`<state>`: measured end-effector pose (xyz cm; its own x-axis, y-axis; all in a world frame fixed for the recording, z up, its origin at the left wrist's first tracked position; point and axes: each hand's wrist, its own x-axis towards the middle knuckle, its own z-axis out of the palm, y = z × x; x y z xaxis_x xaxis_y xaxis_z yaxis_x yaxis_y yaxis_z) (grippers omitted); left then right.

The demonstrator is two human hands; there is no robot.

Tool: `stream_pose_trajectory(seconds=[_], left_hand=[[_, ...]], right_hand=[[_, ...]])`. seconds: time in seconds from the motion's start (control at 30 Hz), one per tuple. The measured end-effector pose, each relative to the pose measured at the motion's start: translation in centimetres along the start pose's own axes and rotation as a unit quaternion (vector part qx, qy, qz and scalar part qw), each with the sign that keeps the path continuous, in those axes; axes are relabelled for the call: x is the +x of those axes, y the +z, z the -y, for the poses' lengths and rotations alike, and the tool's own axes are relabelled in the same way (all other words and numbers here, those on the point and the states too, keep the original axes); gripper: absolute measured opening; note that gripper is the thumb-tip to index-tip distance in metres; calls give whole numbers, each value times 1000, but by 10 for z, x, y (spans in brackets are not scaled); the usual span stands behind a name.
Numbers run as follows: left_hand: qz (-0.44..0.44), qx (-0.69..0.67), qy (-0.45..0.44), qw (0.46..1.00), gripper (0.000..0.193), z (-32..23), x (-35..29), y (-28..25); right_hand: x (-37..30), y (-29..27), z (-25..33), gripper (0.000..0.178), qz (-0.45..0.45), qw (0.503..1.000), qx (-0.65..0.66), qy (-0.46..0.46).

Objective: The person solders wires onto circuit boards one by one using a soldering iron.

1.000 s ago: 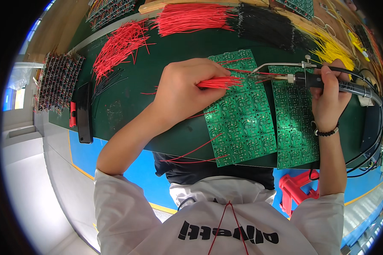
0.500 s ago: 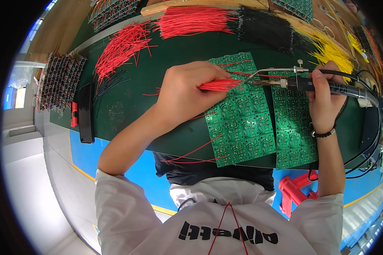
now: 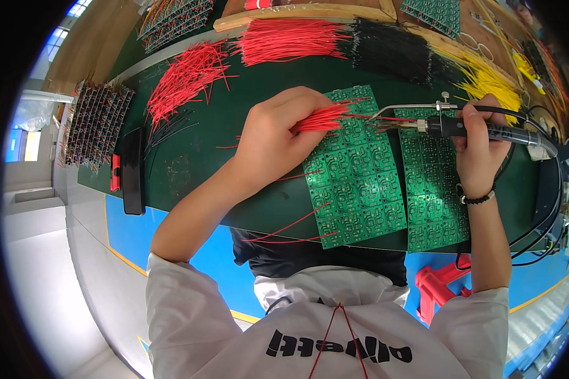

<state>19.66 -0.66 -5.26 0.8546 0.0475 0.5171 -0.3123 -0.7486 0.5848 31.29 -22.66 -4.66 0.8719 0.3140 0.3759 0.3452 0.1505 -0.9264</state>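
A bundle of thin red wires [image 3: 322, 119] is gripped in my left hand [image 3: 273, 136], its fingers closed over the upper left part of a green circuit board panel [image 3: 360, 183]. My right hand [image 3: 477, 145] is wrapped round the black handle of a soldering iron [image 3: 449, 126], with a bent metal feed tube [image 3: 401, 105] clamped along it. The iron's tip is over the panel's upper right part, close to the end of a red wire; whether it touches is too small to tell. Several single red wires stick out from the panel's left side. A second green panel [image 3: 433, 202] lies beneath my right wrist.
Piles of red wires [image 3: 291, 41], black wires [image 3: 392, 50] and yellow wires [image 3: 490, 82] line the table's far side. At the left are a black phone [image 3: 133, 170] and a stack of wired boards [image 3: 98, 126]. Black cables [image 3: 557, 189] hang at the right.
My left hand and its wire bundle have drawn back a little to the left, away from the iron's tip. My right hand stays nearly in place. The view has shifted slightly.
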Motion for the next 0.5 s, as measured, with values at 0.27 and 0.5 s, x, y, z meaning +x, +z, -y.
stream_pose_trajectory(seconds=[0.27, 0.5], left_hand=[[36, -15, 19, 999, 21, -6, -1, 0], [75, -18, -2, 997, 19, -11, -2, -1]], right_hand=[[3, -1, 1, 17, -9, 999, 46, 8], [3, 2, 3, 19, -11, 999, 29, 12]])
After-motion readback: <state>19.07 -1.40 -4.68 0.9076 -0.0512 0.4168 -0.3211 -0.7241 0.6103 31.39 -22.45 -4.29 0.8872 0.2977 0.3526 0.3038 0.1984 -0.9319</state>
